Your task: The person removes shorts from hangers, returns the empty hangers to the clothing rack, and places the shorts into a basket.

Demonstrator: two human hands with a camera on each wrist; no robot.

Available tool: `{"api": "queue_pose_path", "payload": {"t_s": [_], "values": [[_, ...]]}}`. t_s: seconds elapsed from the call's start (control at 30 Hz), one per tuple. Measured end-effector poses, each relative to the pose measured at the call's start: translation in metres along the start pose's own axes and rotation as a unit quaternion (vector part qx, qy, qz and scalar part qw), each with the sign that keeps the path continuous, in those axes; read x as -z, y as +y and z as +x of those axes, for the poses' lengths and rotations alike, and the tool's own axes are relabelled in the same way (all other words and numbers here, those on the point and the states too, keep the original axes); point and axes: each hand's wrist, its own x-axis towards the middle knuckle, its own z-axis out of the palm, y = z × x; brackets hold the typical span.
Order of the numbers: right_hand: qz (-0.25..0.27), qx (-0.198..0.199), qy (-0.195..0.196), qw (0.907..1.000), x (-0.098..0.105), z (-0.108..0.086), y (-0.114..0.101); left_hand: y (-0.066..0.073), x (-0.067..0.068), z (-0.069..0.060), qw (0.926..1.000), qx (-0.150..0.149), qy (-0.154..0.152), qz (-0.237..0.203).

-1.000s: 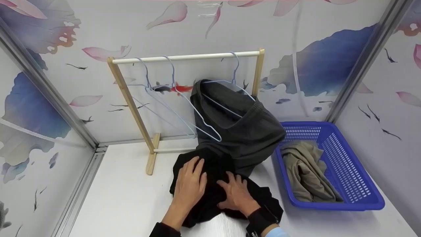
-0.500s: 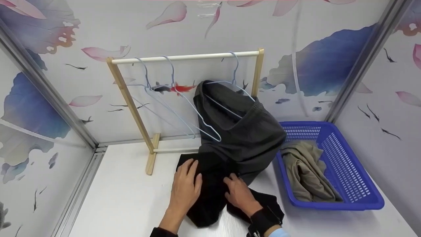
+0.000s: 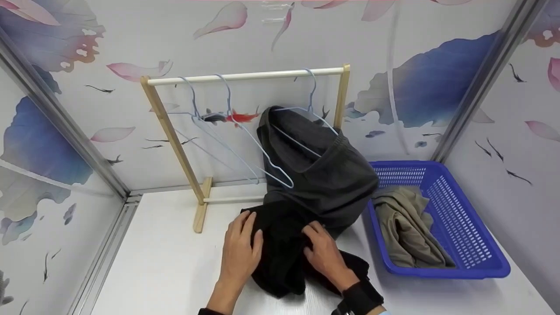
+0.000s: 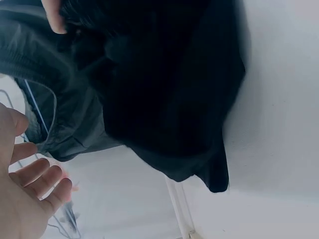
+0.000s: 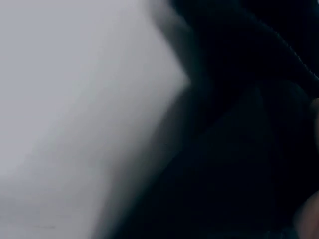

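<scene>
A crumpled black garment (image 3: 280, 262) lies on the white table in front of the rack. My right hand (image 3: 324, 253) grips a fold of it, fingers curled into the cloth. Along its left edge is my left hand (image 3: 238, 253), fingers fairly straight. The left wrist view shows that left hand (image 4: 30, 199) with loosely bent fingers and nothing in them, beside the black cloth (image 4: 169, 94). In the right wrist view, dark fabric (image 5: 224, 174) fills much of the frame. Behind, a dark grey garment (image 3: 323, 188) with an elastic waistband hangs on a hanger, its lower part touching the black one.
A wooden rack (image 3: 175, 140) with a white rail (image 3: 262, 76) stands at the back. Two bare blue hangers (image 3: 245, 162) hang on its left side. To the right, a blue basket (image 3: 477, 227) holds an olive garment (image 3: 407, 232). Patterned walls enclose the table.
The black garment has been shifted and bunched, its lower part drawn together. My left hand has slid left and slightly down; my right hand's spread fingers have curled onto the cloth.
</scene>
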Motion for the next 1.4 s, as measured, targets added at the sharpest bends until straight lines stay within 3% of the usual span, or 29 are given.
{"api": "queue_pose_path", "payload": {"t_s": [0.17, 0.43, 0.8, 1.07, 1.4], "values": [[0.052, 0.019, 0.057, 0.9968, 0.012, 0.008, -0.003, 0.0, 0.003, 0.001, 0.9998, -0.003, 0.02, -0.005], [0.107, -0.002, 0.069, 0.9918, 0.034, 0.013, -0.011, 0.002, 0.007, 0.002, 0.9994, 0.008, 0.025, -0.022], [0.189, 0.058, 0.118, 0.9731, 0.056, 0.019, -0.008, 0.011, 0.007, -0.002, 0.9969, 0.048, 0.003, -0.062], [0.234, 0.035, 0.116, 0.9647, 0.075, 0.02, -0.007, 0.015, 0.004, -0.004, 0.9955, 0.061, -0.002, -0.073], [0.28, 0.003, 0.142, 0.9494, 0.096, 0.02, -0.003, 0.023, 0.004, -0.005, 0.9917, 0.084, -0.011, -0.096]]}}
